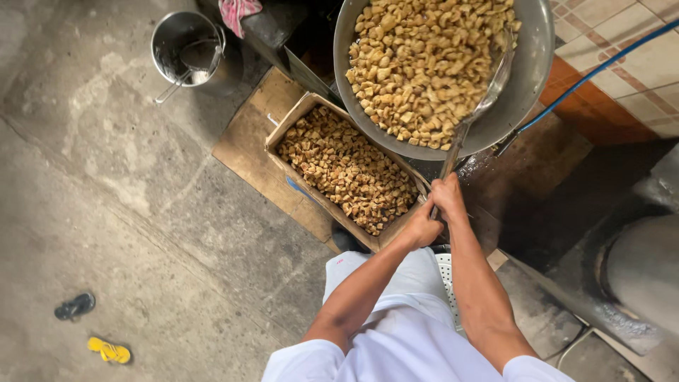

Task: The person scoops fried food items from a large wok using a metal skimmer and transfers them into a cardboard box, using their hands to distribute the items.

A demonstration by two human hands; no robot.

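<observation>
Item one: we logged a bare concrete floor, grey, stained and patchy, filling the left half of the head view. At upper right we noted a tiled wall in pale squares with reddish bands, crossed by a thin blue hose.

Item two: a wide metal wok, upper centre, was heaped with pale golden fried cubes.

Item three: a flattened sheet of cardboard lay on the floor, and on it stood an open cardboard box, its far corner tucked under the wok's rim, filled with darker brown fried pieces.

Item four: a steel bucket stood at upper left, well apart from the box, a utensil resting inside; a pink cloth hung just beside it.

Item five: a long-handled metal skimmer lay with its bowl in the wok's cubes. We recorded both hands closed around its handle above the box's near corner: the left hand lower, the right hand just above, touching it.

Item six: a yellow sandal and a dark sandal lay near each other at lower left.
</observation>
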